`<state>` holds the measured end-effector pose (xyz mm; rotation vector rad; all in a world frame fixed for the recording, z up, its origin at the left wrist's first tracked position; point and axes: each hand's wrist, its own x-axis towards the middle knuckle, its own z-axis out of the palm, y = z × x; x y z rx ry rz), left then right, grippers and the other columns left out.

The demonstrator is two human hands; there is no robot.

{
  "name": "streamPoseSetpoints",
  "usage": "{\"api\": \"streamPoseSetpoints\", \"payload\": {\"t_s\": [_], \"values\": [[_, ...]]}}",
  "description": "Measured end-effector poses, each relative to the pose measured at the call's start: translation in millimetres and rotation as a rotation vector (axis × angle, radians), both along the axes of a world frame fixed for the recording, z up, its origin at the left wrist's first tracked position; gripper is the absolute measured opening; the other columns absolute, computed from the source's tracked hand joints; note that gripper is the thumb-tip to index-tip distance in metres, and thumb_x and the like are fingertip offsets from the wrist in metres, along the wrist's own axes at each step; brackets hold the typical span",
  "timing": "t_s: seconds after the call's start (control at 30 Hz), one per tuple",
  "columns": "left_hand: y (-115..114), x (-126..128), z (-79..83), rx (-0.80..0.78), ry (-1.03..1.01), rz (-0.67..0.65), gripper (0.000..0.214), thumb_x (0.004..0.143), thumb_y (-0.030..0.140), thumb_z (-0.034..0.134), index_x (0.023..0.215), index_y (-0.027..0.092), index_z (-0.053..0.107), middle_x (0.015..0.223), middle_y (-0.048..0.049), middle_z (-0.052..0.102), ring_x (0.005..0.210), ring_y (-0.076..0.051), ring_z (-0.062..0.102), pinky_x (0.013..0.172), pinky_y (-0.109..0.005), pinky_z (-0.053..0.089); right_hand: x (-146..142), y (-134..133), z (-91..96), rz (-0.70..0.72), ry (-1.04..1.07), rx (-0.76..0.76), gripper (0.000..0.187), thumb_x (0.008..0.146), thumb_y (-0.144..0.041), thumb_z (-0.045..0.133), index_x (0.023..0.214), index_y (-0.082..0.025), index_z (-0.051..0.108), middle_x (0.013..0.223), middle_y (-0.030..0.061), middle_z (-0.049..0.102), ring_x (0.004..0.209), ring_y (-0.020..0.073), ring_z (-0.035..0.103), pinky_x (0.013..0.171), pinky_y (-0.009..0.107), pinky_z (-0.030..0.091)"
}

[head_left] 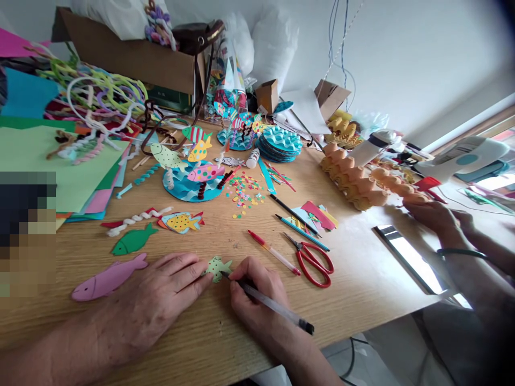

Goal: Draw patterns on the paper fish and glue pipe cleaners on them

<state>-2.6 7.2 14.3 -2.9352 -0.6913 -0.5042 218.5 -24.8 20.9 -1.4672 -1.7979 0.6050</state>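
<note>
A small light green paper fish (217, 268) with dark dots lies flat on the wooden table. My left hand (171, 287) rests palm down with its fingers stretched out, the fingertips on the fish's head end. In my right hand (257, 295) is a black gel pen (277, 308), gripped near its tip, which meets the fish by the tail. Left of my left hand lie a purple paper fish (107, 280) and a green paper fish (134, 238). A yellow dotted paper fish (183, 221) is beyond it. Red-handled scissors (316, 262) and a red pen (273, 252) lie right of my right hand.
Decorated fish stand on a blue paper base (183, 190), near confetti dots (245, 190). Colored paper sheets (72, 166) and pipe cleaners (100, 91) crowd the left. At right, another person's hands (438, 220) are by egg cartons (354, 182) and a phone (406, 257).
</note>
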Motion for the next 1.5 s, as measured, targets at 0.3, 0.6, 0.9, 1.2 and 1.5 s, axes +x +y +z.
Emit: {"api": "streamPoseSetpoints", "payload": {"t_s": [0.3, 0.6, 0.9, 1.2, 1.5], "values": [[0.7, 1.0, 1.0, 0.02, 0.016, 0.01, 0.057, 0.085, -0.005, 0.033, 0.121, 0.018, 0.07, 0.118, -0.0061, 0.075, 0.11, -0.02, 0.066, 0.097, -0.031, 0.056, 0.8, -0.4, -0.3, 0.018, 0.019, -0.005, 0.013, 0.071, -0.011, 0.05, 0.073, -0.024, 0.052, 0.06, -0.0048, 0.059, 0.052, 0.012, 0.055, 0.054, 0.02, 0.042], [0.4, -2.5, -4.6, -0.009, -0.006, 0.004, 0.053, 0.088, -0.004, 0.035, 0.124, 0.018, 0.068, 0.122, -0.0066, 0.073, 0.112, -0.021, 0.065, 0.097, -0.033, 0.056, 0.2, -0.3, -1.6, 0.019, 0.041, -0.006, 0.012, 0.07, -0.012, 0.049, 0.071, -0.024, 0.052, 0.059, -0.0052, 0.058, 0.051, 0.0116, 0.053, 0.053, 0.02, 0.042], [1.3, -0.2, -0.6, -0.017, 0.038, 0.008, 0.055, 0.086, -0.003, 0.035, 0.123, 0.018, 0.069, 0.119, -0.0062, 0.075, 0.112, -0.021, 0.066, 0.098, -0.033, 0.056, 0.9, 0.1, -0.5, 0.005, 0.007, -0.028, 0.013, 0.071, -0.012, 0.049, 0.071, -0.024, 0.053, 0.058, -0.0051, 0.057, 0.051, 0.012, 0.053, 0.053, 0.02, 0.041], [0.8, -0.3, -0.5, 0.039, 0.0, 0.004, 0.056, 0.083, -0.006, 0.033, 0.12, 0.016, 0.07, 0.117, -0.0077, 0.075, 0.11, -0.022, 0.067, 0.095, -0.034, 0.058, 0.4, 0.2, -1.4, 0.004, 0.004, 0.002, 0.013, 0.071, -0.012, 0.05, 0.072, -0.024, 0.054, 0.059, -0.0045, 0.059, 0.051, 0.0117, 0.053, 0.053, 0.02, 0.042], [1.7, -1.1, -0.4, -0.011, -0.004, -0.006, 0.053, 0.086, -0.004, 0.036, 0.124, 0.015, 0.068, 0.12, -0.0089, 0.074, 0.112, -0.023, 0.065, 0.098, -0.035, 0.056, 1.0, -0.2, 0.5, 0.012, 0.016, -0.021, 0.011, 0.071, -0.013, 0.05, 0.071, -0.024, 0.054, 0.059, -0.0045, 0.059, 0.051, 0.0122, 0.053, 0.054, 0.02, 0.043]]}}
